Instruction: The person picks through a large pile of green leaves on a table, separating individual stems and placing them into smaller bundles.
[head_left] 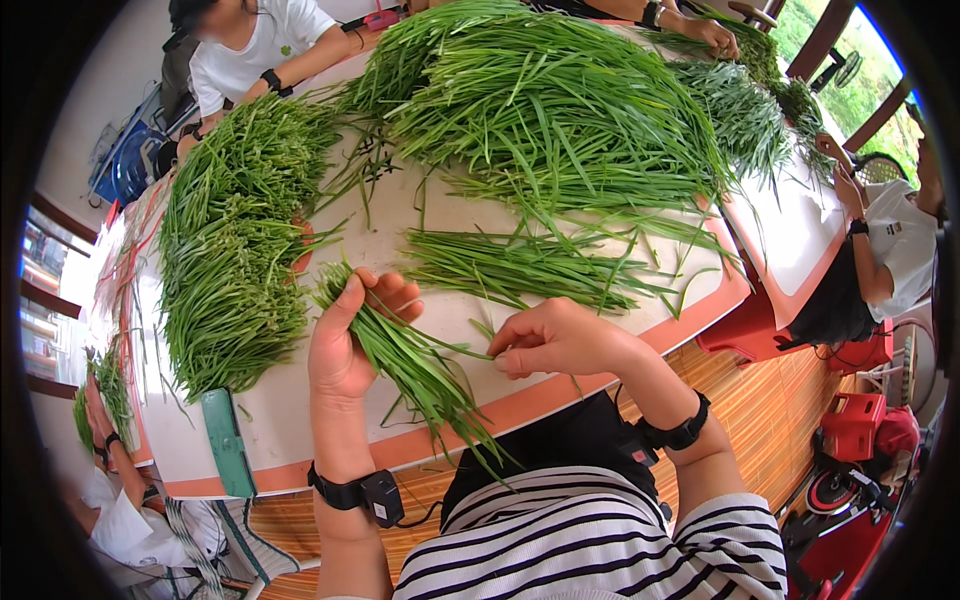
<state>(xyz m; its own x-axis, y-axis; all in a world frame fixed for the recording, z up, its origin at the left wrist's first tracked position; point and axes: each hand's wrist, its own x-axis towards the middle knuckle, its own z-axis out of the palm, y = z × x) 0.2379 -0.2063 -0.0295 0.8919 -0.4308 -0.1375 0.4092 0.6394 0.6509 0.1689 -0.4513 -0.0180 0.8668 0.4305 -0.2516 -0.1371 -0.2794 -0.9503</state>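
My left hand [338,348] is closed around a bunch of garlic chives [418,372]; the long green leaves hang down to the right, past the table's near edge. To its right, my right hand [565,338] pinches one thin chive leaf [455,346] between thumb and fingertips, pulled out sideways from the bunch. Just beyond my hands lies a loose row of chives [525,266] on the white table [390,212]. A large heap of chives [560,110] covers the table's far middle.
Stacked chives [235,240] fill the table's left side, with a green strip-shaped object [228,440] at the near left edge. People sit around: one person [265,50] at the far left, another [890,240] at the right. A red stool [850,425] stands on the floor at right.
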